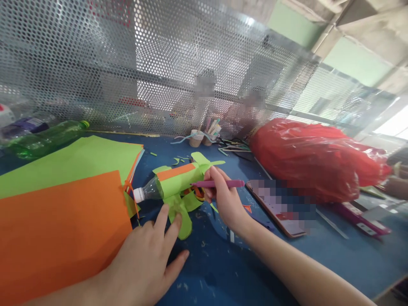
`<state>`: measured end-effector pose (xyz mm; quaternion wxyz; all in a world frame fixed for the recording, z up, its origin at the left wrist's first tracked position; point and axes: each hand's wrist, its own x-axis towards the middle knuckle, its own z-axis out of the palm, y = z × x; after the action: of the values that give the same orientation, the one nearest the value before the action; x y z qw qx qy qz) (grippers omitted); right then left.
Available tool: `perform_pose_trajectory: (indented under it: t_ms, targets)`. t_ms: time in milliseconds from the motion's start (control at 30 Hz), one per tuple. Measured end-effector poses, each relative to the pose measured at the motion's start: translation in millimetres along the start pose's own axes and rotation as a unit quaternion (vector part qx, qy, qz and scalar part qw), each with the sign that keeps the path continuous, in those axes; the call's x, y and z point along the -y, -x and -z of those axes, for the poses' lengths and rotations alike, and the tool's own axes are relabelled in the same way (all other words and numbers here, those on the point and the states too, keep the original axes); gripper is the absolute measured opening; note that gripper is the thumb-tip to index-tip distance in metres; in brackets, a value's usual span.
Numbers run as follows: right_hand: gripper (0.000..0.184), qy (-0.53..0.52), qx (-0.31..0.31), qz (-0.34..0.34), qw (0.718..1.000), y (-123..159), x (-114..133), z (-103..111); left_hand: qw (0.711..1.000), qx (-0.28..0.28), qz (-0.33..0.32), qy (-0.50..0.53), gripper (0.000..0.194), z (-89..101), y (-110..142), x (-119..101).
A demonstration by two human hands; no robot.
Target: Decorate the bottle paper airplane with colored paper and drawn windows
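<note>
A small clear plastic bottle [153, 189] with a white cap lies on its side, wrapped in green paper with an orange strip along it. Green paper pieces stick out at its base and below it. My right hand [225, 197] holds a purple marker [234, 183], its tip at the green wrap. With fingers spread, my left hand [148, 250] rests its fingertips on the green paper wing [180, 221] under the bottle. An orange strip hangs near the cap.
Orange [63, 229] and green sheets [95, 157] lie at left, a green bottle [51, 138] behind them. A phone [274, 208] and red plastic bag [314, 159] are at right. Cups with sticks [196, 138] stand before the perforated metal screen [165, 63]. Paper scraps lie about.
</note>
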<state>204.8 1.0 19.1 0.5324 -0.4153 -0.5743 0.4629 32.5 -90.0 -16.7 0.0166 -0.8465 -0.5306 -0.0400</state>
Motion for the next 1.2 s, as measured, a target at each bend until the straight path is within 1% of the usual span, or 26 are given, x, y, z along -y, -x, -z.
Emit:
perform_pose_trajectory:
  t_ms: [100, 167, 200, 267, 333, 367, 400, 433, 467, 500, 600, 667, 767, 900, 1000, 1100, 1167, 1200]
  targets:
    - [0.039, -0.051, -0.037, 0.017, 0.998, 0.2, 1.6, 1.9, 0.999, -0.034, -0.013, 0.014, 0.053, 3.7, 1.0, 0.1]
    - [0.038, -0.072, -0.067, 0.035, 0.995, 0.1, 3.7, 3.5, 0.997, -0.064, -0.031, 0.042, 0.056, 14.7, -0.6, 1.0]
    - [0.038, -0.077, -0.079, 0.046, 0.993, 0.2, 4.9, 4.3, 0.994, -0.075, -0.044, 0.071, 0.057, 23.3, -3.2, 2.5]
    - [0.036, -0.077, -0.098, 0.065, 0.99, 0.5, 7.8, 5.6, 0.986, -0.08, -0.031, 0.145, 0.055, 44.9, -13.7, 9.1]
    - [0.033, -0.075, -0.111, 0.077, 0.988, 1.2, 11.3, 6.2, 0.972, -0.085, 0.004, 0.217, 0.053, 67.8, -32.1, 22.1]
    - [0.032, -0.073, -0.116, 0.081, 0.987, 1.6, 13.1, 6.3, 0.965, -0.083, 0.036, 0.245, 0.052, 77.8, -43.7, 30.6]
    - [0.032, -0.068, -0.12, 0.085, 0.987, 1.9, 14.8, 6.4, 0.959, -0.074, 0.06, 0.267, 0.051, 86.1, -56.2, 39.8]
    - [0.031, -0.062, -0.124, 0.089, 0.986, 2.1, 16.3, 6.5, 0.948, -0.054, 0.076, 0.303, 0.045, 92.3, -68.8, 48.9]
    - [0.032, -0.053, -0.128, 0.093, 0.986, 2.1, 17.4, 6.8, 0.928, -0.018, 0.094, 0.361, 0.04, 96.7, -80.6, 57.1]
    - [0.032, -0.044, -0.131, 0.096, 0.986, 1.9, 18.0, 7.3, 0.892, 0.041, 0.111, 0.437, 0.037, 99.3, -91.1, 63.8]
    - [0.031, -0.032, -0.134, 0.101, 0.985, 0.1, 16.9, 10.0, 0.853, 0.106, 0.108, 0.499, 0.042, 101.0, -109.7, 72.1]
    - [0.029, -0.035, -0.125, 0.107, 0.986, -1.2, 14.8, 12.1, 0.84, 0.135, 0.101, 0.516, 0.043, 100.2, -111.6, 69.7]
    - [0.028, -0.03, -0.109, 0.112, 0.987, -1.9, 12.5, 13.5, 0.822, 0.166, 0.094, 0.537, 0.044, 97.7, -106.0, 64.0]
    - [0.029, -0.043, -0.106, 0.104, 0.988, -1.1, 13.7, 11.3, 0.794, 0.165, 0.1, 0.576, 0.049, 88.7, -98.2, 63.3]
    - [0.03, -0.048, -0.113, 0.097, 0.988, -0.1, 17.0, 8.6, 0.762, 0.155, 0.118, 0.617, 0.055, 79.2, -95.8, 63.9]
    - [0.029, -0.021, -0.121, 0.106, 0.987, 1.1, 19.2, 6.5, 0.725, 0.147, 0.142, 0.657, 0.061, 71.6, -94.3, 59.8]
    - [0.027, 0.005, -0.104, 0.127, 0.986, 2.4, 18.8, 5.6, 0.701, 0.143, 0.157, 0.681, 0.064, 68.1, -92.4, 54.0]
    - [0.026, 0.024, -0.082, 0.14, 0.986, 3.5, 18.1, 5.2, 0.689, 0.142, 0.164, 0.692, 0.064, 66.7, -91.1, 50.5]
